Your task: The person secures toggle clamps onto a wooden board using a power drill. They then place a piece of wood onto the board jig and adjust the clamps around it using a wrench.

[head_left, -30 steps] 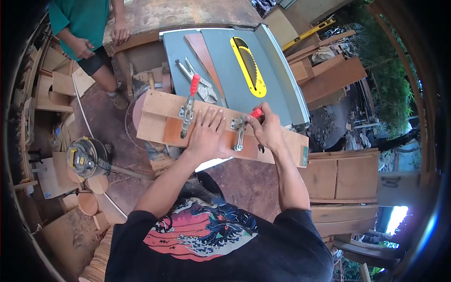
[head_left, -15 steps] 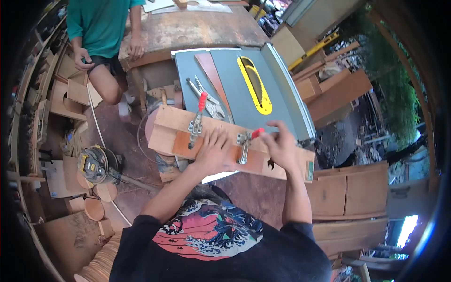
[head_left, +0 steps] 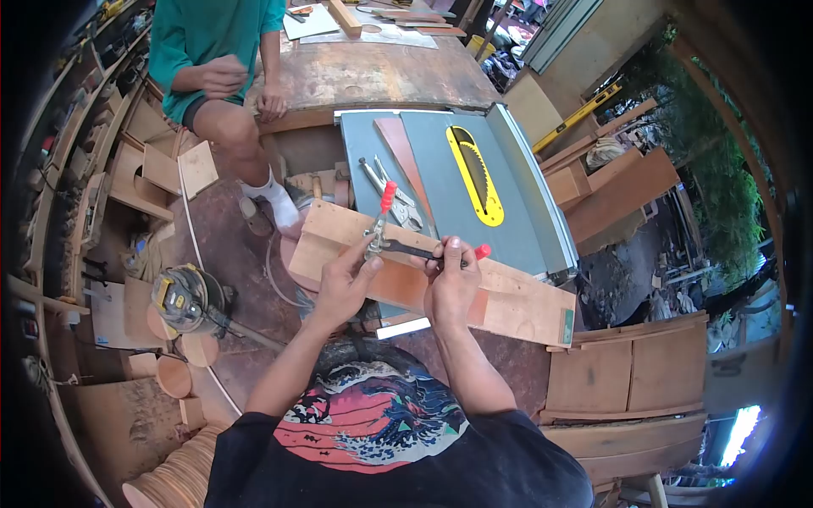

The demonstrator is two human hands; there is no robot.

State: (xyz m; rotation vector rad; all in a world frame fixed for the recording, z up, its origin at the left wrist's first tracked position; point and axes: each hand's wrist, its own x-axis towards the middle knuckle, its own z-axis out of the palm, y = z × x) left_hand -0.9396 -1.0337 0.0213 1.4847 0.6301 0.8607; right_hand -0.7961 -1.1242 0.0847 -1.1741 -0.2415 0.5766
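A wooden jig board (head_left: 529,303) with an orange-brown wood piece (head_left: 396,286) on it lies in front of me, over the near edge of the saw table. Two red-handled toggle clamps are fixed to the board. My left hand (head_left: 343,281) pinches the lower end of the left toggle clamp (head_left: 378,230), whose handle points up. In my right hand (head_left: 451,286) is a dark wrench (head_left: 411,249), its far end against that clamp. Only the red handle tip (head_left: 482,251) of the second clamp shows behind my right hand.
Locking pliers (head_left: 405,207) and a reddish tapered wood strip (head_left: 405,169) lie on the table saw (head_left: 432,161), left of its yellow blade insert (head_left: 474,173). A person in a green shirt (head_left: 216,51) stands by the wooden workbench (head_left: 373,72). A shop vacuum (head_left: 182,298) stands at left.
My right hand has picked up the wrench from the board and brought it left to the clamp. My left hand has moved from the wood piece to the clamp. The other person's forearm has risen.
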